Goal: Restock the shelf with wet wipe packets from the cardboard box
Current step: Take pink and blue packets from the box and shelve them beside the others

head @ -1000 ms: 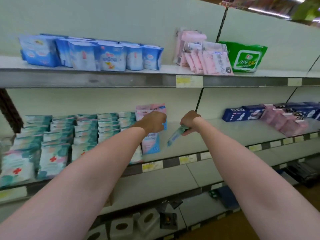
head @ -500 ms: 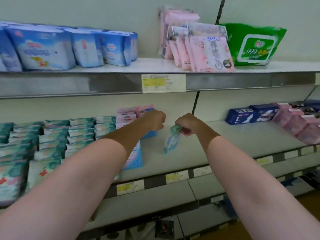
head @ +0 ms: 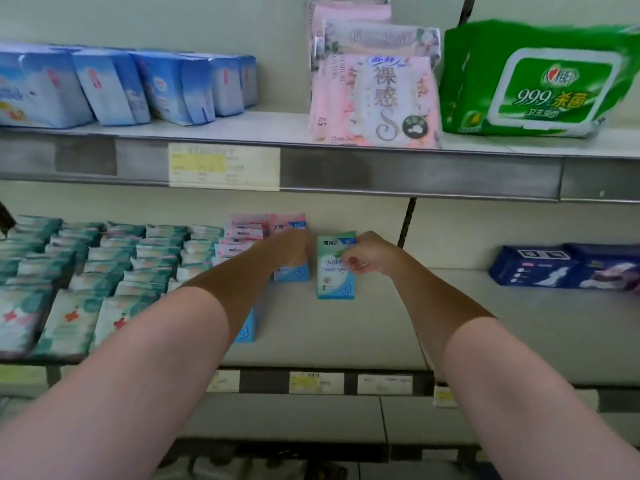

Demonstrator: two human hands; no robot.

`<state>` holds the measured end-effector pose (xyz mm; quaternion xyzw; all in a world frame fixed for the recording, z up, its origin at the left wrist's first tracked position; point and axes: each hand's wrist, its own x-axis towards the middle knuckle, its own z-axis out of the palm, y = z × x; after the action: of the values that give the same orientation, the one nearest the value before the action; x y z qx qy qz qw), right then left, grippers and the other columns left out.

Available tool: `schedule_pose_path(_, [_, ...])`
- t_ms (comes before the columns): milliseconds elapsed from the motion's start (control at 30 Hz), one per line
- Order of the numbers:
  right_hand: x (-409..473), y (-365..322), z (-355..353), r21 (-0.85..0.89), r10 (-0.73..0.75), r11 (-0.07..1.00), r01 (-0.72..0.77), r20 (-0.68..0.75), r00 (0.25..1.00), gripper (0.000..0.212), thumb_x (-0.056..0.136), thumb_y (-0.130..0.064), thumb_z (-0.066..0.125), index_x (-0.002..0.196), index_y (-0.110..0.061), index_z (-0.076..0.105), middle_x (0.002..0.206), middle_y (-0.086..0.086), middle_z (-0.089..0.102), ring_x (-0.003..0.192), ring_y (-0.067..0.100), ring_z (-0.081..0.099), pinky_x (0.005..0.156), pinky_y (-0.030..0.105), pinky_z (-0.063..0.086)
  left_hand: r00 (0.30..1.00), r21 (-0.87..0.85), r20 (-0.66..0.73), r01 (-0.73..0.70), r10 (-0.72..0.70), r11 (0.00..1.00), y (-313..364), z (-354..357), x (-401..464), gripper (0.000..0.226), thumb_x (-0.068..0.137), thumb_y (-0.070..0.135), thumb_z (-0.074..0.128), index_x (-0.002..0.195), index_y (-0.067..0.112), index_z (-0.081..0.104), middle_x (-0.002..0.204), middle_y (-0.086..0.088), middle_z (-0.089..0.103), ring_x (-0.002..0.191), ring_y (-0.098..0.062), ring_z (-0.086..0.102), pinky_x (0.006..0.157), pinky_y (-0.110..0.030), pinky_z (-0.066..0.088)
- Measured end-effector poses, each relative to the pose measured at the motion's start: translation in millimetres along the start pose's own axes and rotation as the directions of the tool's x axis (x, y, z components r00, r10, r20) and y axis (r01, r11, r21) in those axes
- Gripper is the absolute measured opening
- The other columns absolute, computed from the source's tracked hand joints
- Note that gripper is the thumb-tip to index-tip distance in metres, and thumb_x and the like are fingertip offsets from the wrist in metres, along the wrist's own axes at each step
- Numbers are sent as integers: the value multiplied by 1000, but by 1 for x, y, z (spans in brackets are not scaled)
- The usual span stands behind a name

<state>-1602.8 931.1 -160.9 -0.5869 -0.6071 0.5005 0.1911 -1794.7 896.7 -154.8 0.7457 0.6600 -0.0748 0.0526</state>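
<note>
From the head view, the right hand (head: pixel 369 256) pinches a small green-and-white wet wipe packet (head: pixel 335 271), which stands upright on the pale middle shelf (head: pixel 381 327). The left hand (head: pixel 289 245) curls around a pink-and-blue packet (head: pixel 290 251) just beside it.

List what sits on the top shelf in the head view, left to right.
Blue packs → pink packs → green wipes pack.
</note>
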Motion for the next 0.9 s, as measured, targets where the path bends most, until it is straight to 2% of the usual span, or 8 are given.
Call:
schedule_pose_path(167, [10,11,9,13,-96,995,96,-36,995,17,86,-11,73,99,-15,63,90,6,72,82,24,68,57,27,46,997,-25,-13,77,-78,997,7,-2,-3,22,96,5,45,113,6,59,107,-9,65,95,-23,63,84,-32,54])
schedule_pose_path(233, [11,12,10,-17,-112,994,111,-21,994,22,86,-12,74,98,-20,58,102,5,71,94,23,66,64,30,46,994,-56,-25,101,-102,993,5,-3,-4,18,97,6,45,110,5,58,106,-10,64,95,-23,63,83,-30,51])
schedule_pose_path(367, [10,24,15,-38,-74,996,78,99,992,65,80,2,75,129,-16,37,119,2,58,111,25,56,88,44,50,992,-48,-20,120,-121,992,3,-4,-8,10,98,9,46,96,6,55,107,-12,65,89,-21,60,80,-27,49])
schedule_pose_path(467, [9,34,21,129,-67,990,54,106,992,67,80,13,70,130,-14,34,125,11,59,111,31,62,71,42,57,991,-71,-20,129,-131,989,5,-3,-13,15,97,10,46,83,11,49,106,-11,64,85,-18,57,82,-27,50])
schedule_pose_path(533, [9,36,22,188,-81,980,60,103,991,66,80,17,68,129,-13,35,125,12,59,111,33,63,66,42,59,987,-104,-25,153,-157,983,7,-5,-14,12,97,9,46,87,9,53,102,-10,64,82,-17,54,81,-27,49])
schedule_pose_path(667, [15,36,22,114,-151,983,144,50,987,63,78,12,73,122,-18,41,121,11,63,112,32,64,83,54,59,983,-71,-52,171,-175,983,11,-5,-12,24,95,20,49,115,12,62,108,-6,62,100,-26,61,87,-36,51])
schedule_pose_path(800, [17,36,27,-50,-271,962,267,-93,958,58,81,6,73,128,-13,43,123,10,63,112,29,64,83,35,56,979,-72,-79,181,-186,981,13,-7,-12,26,95,20,48,116,13,62,115,-9,63,106,-30,60,88,-39,50])
schedule_pose_path(900, [23,33,28,-127,-300,952,280,-183,936,53,84,4,72,125,-11,43,122,12,63,110,30,65,79,36,58,979,-88,-75,183,-190,979,12,-7,-10,27,95,21,49,117,13,64,116,-8,63,106,-29,61,91,-42,51])
